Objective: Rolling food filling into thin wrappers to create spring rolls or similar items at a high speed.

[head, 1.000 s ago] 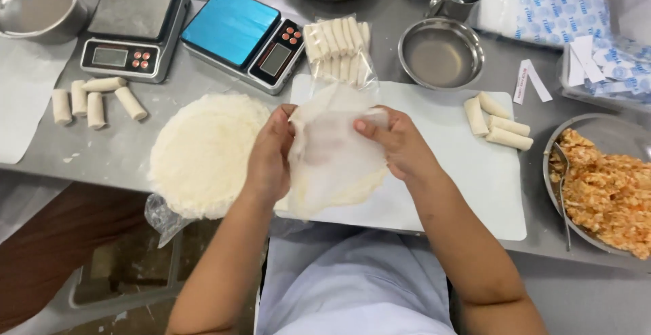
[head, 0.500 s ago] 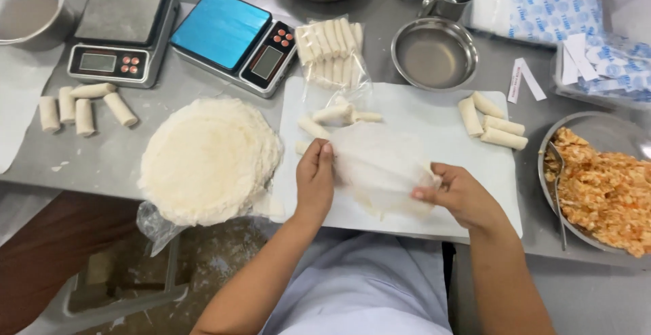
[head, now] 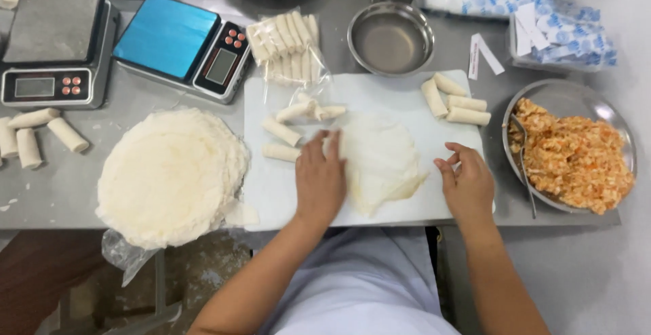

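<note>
Both hands lie open on the white cutting board (head: 271, 192) at the near edge of the grey surface (head: 61, 192). Palm down, the left hand (head: 320, 182) presses flat on the left rim of a thin round wrapper (head: 380, 162), while the right hand (head: 466, 184) rests just beside the sheet's right rim with fingers loosely spread, gripping nothing.

Spread on the middle of the board, the wrapper has a slight fold along its near-right rim. It looks paper-thin, soft and limp, so it should weigh next to nothing, drape when lifted and tear if pulled hard. Lifting it by the rim with flat fingertips looks safest, and a palm on one side would keep it from sliding.

Just beyond the left hand, four finished rolls (head: 298, 121) lie on the board, and three more rolls (head: 456, 101) sit at its far right corner. A tall stack of wrappers (head: 169, 172) sits on the surface left of the board, overhanging the near edge. At the right edge stands a metal plate of orange filling (head: 576, 159) with a spoon (head: 523, 159) in it. Further back are a small metal bowl (head: 390, 36), a bag of rolls (head: 285, 40) and a blue scale (head: 180, 47).
</note>
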